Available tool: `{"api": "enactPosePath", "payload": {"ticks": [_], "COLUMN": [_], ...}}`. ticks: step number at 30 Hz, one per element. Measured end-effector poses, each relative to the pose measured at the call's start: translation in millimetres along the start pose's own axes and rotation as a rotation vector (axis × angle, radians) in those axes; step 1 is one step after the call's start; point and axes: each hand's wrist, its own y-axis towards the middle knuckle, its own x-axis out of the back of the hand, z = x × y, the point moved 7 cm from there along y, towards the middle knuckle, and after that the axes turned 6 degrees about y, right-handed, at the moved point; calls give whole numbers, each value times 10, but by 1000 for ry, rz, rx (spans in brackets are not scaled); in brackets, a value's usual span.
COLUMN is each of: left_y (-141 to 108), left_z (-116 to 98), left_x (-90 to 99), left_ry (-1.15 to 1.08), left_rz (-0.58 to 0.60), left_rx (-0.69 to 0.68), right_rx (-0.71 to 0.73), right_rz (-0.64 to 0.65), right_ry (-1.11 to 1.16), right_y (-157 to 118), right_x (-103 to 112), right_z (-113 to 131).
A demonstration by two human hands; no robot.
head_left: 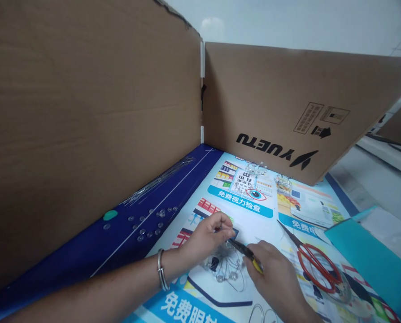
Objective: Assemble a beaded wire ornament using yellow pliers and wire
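We see two tall cardboard panels (96, 103) filling the upper left and upper right, above a printed tabletop (173, 287). A teal sheet (368, 255) lies at lower right. In the lower centre, our left hand (209, 233) pinches the top of the beaded wire piece (225, 264), and our right hand (274, 273) wraps around the pliers (246, 253), their tips beside our left fingertips. Red-handled scissors (315, 262) lie right of them; loose clear beads (150, 224) dot the blue strip left of centre.
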Motion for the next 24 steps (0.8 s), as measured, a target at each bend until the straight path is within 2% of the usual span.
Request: {"api": "enactPosePath", "payload": {"ticks": [8,12,15,17,22,24], "left_y": [12,56,100,117,85,79], "left_z": [-23,-82,-63,-33,37,72], "left_x": [-28,41,88,105,109,128], "left_ry": [-93,-72,-9,45,178,210], "left_rz": [97,64,81,149,433,477], "left_rx": [12,-42,-15,32,129,148], "right_rx": [20,28,38,41,27,12], "right_rz": [-54,-79,-87,-89,-110,-123], "right_ry": [48,67,83,89,122,134], "right_y": [-20,-54,-74,-85,-83,-76], "right_x": [-124,-158,-172,-179,-164,-149], "right_z": [-146,-190,-203,-209,-230,-244]}}
